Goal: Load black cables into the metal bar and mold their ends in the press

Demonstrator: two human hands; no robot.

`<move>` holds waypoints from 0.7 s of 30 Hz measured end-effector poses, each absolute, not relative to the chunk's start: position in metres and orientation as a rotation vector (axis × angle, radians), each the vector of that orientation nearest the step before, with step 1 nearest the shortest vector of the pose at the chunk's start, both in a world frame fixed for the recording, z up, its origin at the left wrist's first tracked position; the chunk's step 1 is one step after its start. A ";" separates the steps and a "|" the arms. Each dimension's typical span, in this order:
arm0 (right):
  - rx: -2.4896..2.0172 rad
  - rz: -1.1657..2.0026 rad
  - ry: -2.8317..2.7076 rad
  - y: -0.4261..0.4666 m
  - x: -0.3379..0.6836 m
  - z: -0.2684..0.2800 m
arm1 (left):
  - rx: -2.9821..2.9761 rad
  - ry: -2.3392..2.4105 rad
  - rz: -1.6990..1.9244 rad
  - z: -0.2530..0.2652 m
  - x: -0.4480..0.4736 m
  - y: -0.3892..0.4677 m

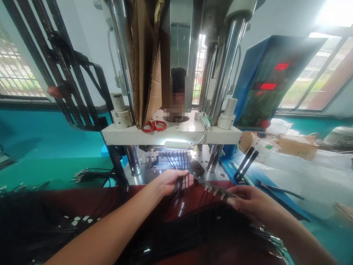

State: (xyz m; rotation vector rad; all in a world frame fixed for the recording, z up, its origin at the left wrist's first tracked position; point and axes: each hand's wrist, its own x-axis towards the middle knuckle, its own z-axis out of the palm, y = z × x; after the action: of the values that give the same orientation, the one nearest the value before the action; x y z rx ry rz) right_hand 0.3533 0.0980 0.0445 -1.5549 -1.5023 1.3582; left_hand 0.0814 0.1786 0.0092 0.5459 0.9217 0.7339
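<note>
Head view: the left hand [173, 180] is closed on several black cables [181, 162], their long axis running forward, away from the person, to the lit metal block [162, 162] beneath the white plate [138, 137]. The right hand [249, 200] pinches the near end of a dark strip [212, 186], which slants forward-left towards the left fingertips; contact there cannot be determined. Cable ends at the block are indistinct; the dark bundle [33, 221] lower left is cut off by the frame.
</note>
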 end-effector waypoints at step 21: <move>-1.011 1.297 -2.458 0.176 0.263 0.037 | 0.399 0.908 0.859 0.019 0.073 0.153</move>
State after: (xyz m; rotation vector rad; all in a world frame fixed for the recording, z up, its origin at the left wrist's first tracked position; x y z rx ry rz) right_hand 0.2628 0.1763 0.0366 -1.0107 -2.4580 1.2973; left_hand 0.0729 0.1533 0.0187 0.3986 0.9080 0.8591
